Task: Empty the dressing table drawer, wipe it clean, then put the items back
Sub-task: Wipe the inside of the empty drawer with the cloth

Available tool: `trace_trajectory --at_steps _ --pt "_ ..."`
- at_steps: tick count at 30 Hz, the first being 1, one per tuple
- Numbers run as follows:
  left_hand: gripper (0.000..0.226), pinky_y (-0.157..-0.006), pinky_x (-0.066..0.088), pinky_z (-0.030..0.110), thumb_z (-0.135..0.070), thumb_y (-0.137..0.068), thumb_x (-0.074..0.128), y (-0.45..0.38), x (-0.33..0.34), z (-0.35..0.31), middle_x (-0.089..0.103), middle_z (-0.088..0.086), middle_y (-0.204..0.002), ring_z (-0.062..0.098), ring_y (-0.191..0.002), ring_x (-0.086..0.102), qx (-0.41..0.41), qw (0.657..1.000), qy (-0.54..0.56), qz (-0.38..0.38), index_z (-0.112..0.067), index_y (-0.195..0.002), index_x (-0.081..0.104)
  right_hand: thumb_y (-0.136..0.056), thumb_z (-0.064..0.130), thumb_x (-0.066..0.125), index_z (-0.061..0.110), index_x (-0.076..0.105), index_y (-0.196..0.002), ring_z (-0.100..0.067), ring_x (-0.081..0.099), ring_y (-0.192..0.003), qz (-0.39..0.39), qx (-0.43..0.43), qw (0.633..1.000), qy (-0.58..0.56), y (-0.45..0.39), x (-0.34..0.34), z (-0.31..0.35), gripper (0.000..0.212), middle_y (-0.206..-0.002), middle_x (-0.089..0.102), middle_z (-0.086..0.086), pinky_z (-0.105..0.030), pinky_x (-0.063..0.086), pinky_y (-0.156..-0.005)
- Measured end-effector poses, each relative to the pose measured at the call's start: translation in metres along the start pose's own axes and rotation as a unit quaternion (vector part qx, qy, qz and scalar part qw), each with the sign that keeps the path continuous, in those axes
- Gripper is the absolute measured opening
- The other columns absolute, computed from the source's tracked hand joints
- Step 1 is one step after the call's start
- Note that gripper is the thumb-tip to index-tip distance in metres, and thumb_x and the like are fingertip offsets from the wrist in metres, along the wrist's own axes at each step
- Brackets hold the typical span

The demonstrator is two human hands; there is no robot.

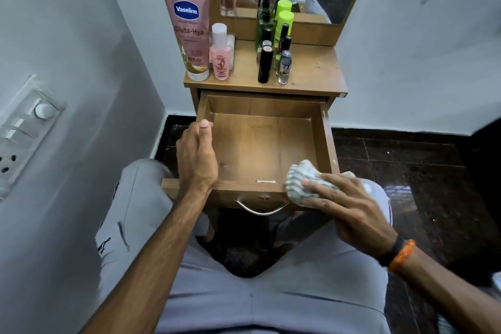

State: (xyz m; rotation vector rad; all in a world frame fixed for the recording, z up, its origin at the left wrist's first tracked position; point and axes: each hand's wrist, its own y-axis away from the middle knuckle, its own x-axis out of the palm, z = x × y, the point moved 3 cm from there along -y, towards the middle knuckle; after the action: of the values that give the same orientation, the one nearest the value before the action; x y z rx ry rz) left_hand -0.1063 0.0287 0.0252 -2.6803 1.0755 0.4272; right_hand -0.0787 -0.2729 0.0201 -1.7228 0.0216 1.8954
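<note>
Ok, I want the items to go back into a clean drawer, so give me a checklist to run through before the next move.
1. Drawer pulled open: ok.
2. Drawer floor free of items: ok, only bare wood shows.
3. Drawer steadied: ok, the left hand rests on its left wall.
4. Cloth in hand: ok, the right hand presses it at the drawer's front right corner.
5. Whole floor wiped: cannot tell, the cloth covers only that corner.
6. Items waiting within reach: ok, the Vaseline tube, pink bottle and dark bottles stand on the tabletop.
</note>
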Motion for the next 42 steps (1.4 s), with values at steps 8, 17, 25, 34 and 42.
trace_trajectory --at_steps 8,17,25,34,42 --pt "0.049 -0.079 0.034 0.021 -0.051 -0.099 0.028 0.003 0.003 0.009 0.061 0.002 -0.114 0.019 -0.11 0.053 0.039 0.996 -0.072 0.027 -0.018 -0.113 0.062 -0.089 0.002 0.059 0.018 0.056 -0.14 -0.031 0.054 -0.124 -0.001 0.055 0.998 0.042 -0.004 0.012 0.011 0.054 -0.147 0.051 -0.003 -0.047 0.041 -0.1" --pt "0.046 -0.088 0.036 0.029 -0.047 -0.099 0.031 0.006 0.003 0.005 0.063 0.001 -0.118 0.02 -0.114 0.053 0.053 0.994 -0.084 0.036 -0.018 -0.117 0.062 -0.095 -0.01 0.055 0.02 0.067 -0.124 -0.018 0.064 -0.119 -0.114 0.274 0.935 -0.196 0.028 -0.045 -0.062 0.043 -0.131 0.065 0.005 -0.025 0.052 -0.097" --pt "0.047 -0.079 0.034 0.014 -0.048 -0.099 0.034 0.007 0.005 0.002 0.062 0.002 -0.118 0.018 -0.112 0.053 0.067 0.992 -0.091 0.052 -0.016 -0.119 0.062 -0.085 0.02 0.077 0.033 0.075 -0.109 -0.012 0.065 -0.111 0.023 0.286 0.954 -0.087 -0.024 -0.028 -0.068 0.027 -0.122 0.068 0.011 -0.031 0.053 -0.095" --pt "0.046 -0.08 0.031 0.006 -0.044 -0.099 0.036 0.012 0.003 0.001 0.058 0.003 -0.124 0.014 -0.112 0.053 0.077 0.99 -0.111 0.049 -0.014 -0.122 0.061 -0.093 0.018 0.067 0.021 0.073 -0.119 -0.027 0.06 -0.119 0.071 0.31 0.948 0.031 -0.081 0.003 -0.099 0.027 -0.145 0.053 -0.003 -0.04 0.048 -0.103" --pt "0.048 -0.083 0.039 0.015 -0.047 -0.099 0.034 0.009 0.004 0.005 0.056 0.003 -0.128 0.017 -0.114 0.054 0.077 0.99 -0.108 0.053 -0.015 -0.124 0.06 -0.097 0.019 0.053 0.017 0.06 -0.134 -0.039 0.059 -0.117 0.136 0.308 0.934 0.116 -0.114 0.032 -0.125 0.038 -0.145 0.047 -0.013 -0.051 0.056 -0.091"
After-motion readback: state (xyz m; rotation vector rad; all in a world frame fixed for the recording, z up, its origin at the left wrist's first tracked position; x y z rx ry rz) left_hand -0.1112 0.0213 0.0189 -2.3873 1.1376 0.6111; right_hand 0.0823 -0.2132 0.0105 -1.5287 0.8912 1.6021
